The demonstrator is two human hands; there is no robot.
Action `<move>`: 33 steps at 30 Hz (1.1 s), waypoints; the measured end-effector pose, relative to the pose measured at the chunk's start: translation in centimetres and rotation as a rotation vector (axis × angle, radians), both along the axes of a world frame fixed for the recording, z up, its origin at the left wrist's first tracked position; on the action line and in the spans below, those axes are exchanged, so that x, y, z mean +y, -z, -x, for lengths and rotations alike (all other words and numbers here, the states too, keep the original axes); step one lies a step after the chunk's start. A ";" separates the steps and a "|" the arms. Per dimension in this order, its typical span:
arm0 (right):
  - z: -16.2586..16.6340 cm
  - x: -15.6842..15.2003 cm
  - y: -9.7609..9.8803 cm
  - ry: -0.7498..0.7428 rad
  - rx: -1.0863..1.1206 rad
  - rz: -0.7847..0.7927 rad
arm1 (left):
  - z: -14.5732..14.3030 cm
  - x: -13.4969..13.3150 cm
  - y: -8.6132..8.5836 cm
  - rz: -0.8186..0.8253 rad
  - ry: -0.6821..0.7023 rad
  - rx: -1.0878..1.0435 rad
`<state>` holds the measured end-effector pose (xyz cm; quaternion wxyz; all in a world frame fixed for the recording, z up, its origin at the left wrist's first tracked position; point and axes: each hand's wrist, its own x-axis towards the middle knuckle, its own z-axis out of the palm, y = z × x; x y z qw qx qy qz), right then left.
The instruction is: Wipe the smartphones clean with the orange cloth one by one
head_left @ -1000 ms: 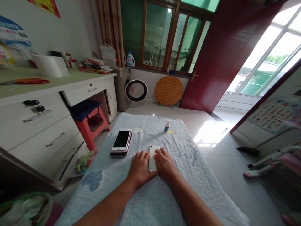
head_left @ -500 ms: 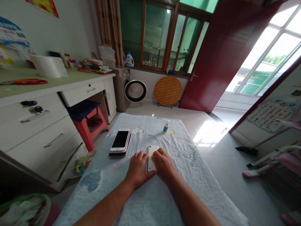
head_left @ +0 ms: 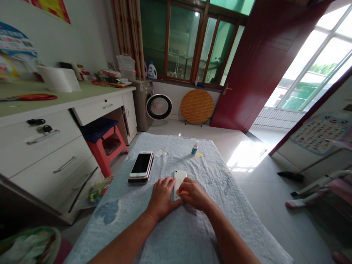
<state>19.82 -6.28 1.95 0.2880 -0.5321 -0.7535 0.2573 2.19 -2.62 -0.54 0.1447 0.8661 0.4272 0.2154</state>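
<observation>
at the middle of the counter: a white phone (head_left: 179,178) lies flat on the pale blue cloth (head_left: 170,234), its long side running from 6 to 12 o'clock, with both hands closed in around its near half.
left hand (head_left: 162,196): lies palm down at 9 o'clock of the phone, fingers loose and apart, their tips against the phone's left edge; it looks set there to brace the phone so it does not slide on the cloth.
right hand (head_left: 194,193): sits at 3 o'clock of the phone, its grip pinched together on a small orange pad (head_left: 183,191) and pressing that pad onto the phone's near end.
orange pad: mostly hidden under the fingertips, so what it is made of cannot be told.
counter (head_left: 247,220): covered edge to edge by the cloth, which likely gives the phones a soft bed.
stack of phones (head_left: 140,167): at 10 o'clock of the white phone, well apart from both hands, dark screen up on top.
small bottle (head_left: 194,148): upright at 1 o'clock near the far edge, with a yellow scrap (head_left: 200,154) just beside it.
white wad (head_left: 160,152): at 11 o'clock, between the stack and the bottle, untouched.
</observation>
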 end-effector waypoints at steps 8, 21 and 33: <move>-0.4 0.6 1.0 0.095 0.030 -0.053 | 0.0 0.1 -0.1 0.011 0.032 0.014; -0.9 1.0 1.0 0.140 -0.060 -0.083 | 0.6 0.3 0.0 0.024 0.083 -0.028; 2.7 0.7 0.3 -0.059 -0.136 -0.136 | 0.5 0.3 -0.2 0.024 0.076 -0.092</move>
